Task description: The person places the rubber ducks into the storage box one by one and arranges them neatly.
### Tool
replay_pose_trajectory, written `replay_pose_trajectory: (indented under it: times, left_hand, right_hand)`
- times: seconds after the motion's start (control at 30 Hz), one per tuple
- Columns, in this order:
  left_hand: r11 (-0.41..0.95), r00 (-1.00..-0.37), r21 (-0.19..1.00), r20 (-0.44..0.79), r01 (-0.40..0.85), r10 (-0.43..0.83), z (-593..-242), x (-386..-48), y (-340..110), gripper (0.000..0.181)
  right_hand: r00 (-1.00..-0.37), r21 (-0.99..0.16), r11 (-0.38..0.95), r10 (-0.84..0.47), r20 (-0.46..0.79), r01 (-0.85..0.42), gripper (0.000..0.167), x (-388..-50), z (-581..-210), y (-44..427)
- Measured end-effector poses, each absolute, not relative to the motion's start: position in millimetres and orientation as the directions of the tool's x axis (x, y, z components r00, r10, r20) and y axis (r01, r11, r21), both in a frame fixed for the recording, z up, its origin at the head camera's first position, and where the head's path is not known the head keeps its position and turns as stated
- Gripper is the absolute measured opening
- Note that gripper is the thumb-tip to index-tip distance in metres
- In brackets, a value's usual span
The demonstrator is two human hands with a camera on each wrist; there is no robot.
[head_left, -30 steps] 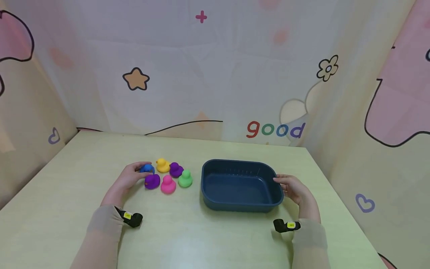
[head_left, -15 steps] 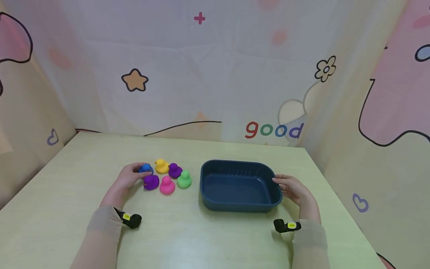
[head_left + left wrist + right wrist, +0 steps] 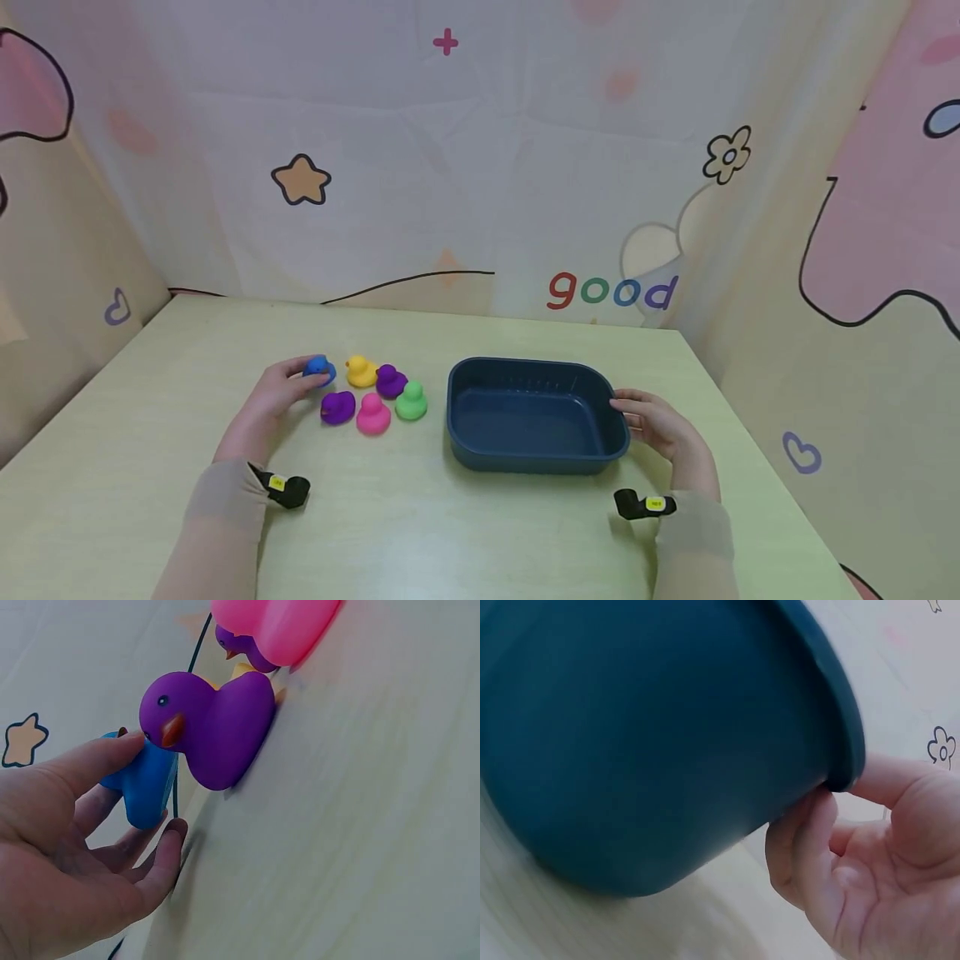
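My left hand (image 3: 276, 390) pinches a small blue rubber duck (image 3: 320, 367) between thumb and fingers at the left of the group. In the left wrist view the thumb lies over the blue duck (image 3: 147, 787), beside a purple duck (image 3: 240, 727) with an orange beak. My right hand (image 3: 660, 423) grips the right end of a dark blue rectangular basin (image 3: 536, 417). The right wrist view has the thumb over the rim of the basin (image 3: 667, 750) and curled fingers under it against the outer wall.
Standing close together on the table (image 3: 420, 533) are a yellow duck (image 3: 362, 372), a second purple duck (image 3: 391, 382), a green duck (image 3: 411, 402) and a pink duck (image 3: 373, 415). They lie between my left hand and the basin. A printed cloth backdrop (image 3: 390, 208) rises behind.
My left hand has shifted slightly left and away from me with the blue duck, opening a gap to the near purple duck. The right hand and the basin have stayed nearly still.
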State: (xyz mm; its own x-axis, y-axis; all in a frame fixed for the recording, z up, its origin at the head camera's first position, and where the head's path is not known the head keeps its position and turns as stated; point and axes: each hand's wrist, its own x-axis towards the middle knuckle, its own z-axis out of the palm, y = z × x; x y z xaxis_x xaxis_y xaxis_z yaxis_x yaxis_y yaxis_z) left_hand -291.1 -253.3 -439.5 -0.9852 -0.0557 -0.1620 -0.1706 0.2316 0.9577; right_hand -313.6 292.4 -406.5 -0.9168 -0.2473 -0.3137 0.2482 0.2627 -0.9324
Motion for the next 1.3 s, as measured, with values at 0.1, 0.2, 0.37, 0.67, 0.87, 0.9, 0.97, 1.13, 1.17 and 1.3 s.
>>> replay_pose_trajectory:
  times: [0.1,0.2,0.37,0.67,0.87,0.9,0.97,1.13,1.17,1.3]
  left_hand:
    - [0.227,-0.988,0.962,-0.146,-0.155,-0.055,-439,-291,-255,0.063]
    - [0.225,-0.989,0.963,-0.135,-0.146,-0.064,-438,-291,-258,0.063]
    - [0.158,-0.993,0.981,-0.109,-0.116,-0.052,-435,-290,-260,0.063]
    - [-0.033,-0.997,0.996,-0.081,-0.081,0.005,-429,-291,-260,0.063]
    - [-0.079,-0.997,0.994,-0.072,-0.073,0.012,-425,-290,-260,0.064]
    - [-0.080,-0.997,0.994,-0.072,-0.073,0.013,-425,-290,-260,0.065]
    - [-0.081,-0.997,0.994,-0.074,-0.074,0.011,-425,-290,-261,0.066]
    - [-0.095,-0.996,0.991,-0.091,-0.091,0.003,-424,-290,-260,0.070]
    - [-0.098,-0.995,0.991,-0.097,-0.096,0.001,-423,-290,-260,0.071]
    - [-0.105,-0.994,0.989,-0.107,-0.106,-0.004,-422,-290,-258,0.073]
  right_hand:
    - [-0.916,-0.938,0.262,-0.271,-0.297,0.227,0.061,-313,-406,294]
    - [-0.916,-0.943,0.248,-0.279,-0.289,0.222,0.059,-312,-406,295]
    - [-0.911,-0.960,0.194,-0.322,-0.259,0.204,0.048,-311,-408,300]
    - [-0.911,-0.967,0.125,-0.328,-0.250,0.221,0.046,-309,-409,303]
    - [-0.910,-0.970,0.111,-0.337,-0.240,0.215,0.041,-309,-411,304]
    - [-0.910,-0.971,0.110,-0.340,-0.237,0.212,0.042,-309,-411,304]
    - [-0.910,-0.973,0.104,-0.344,-0.231,0.208,0.042,-310,-412,305]
    - [-0.911,-0.976,0.080,-0.352,-0.217,0.201,0.028,-310,-413,304]
    - [-0.911,-0.977,0.074,-0.352,-0.215,0.202,0.024,-310,-413,304]
    - [-0.912,-0.976,0.054,-0.351,-0.214,0.209,0.017,-311,-415,304]
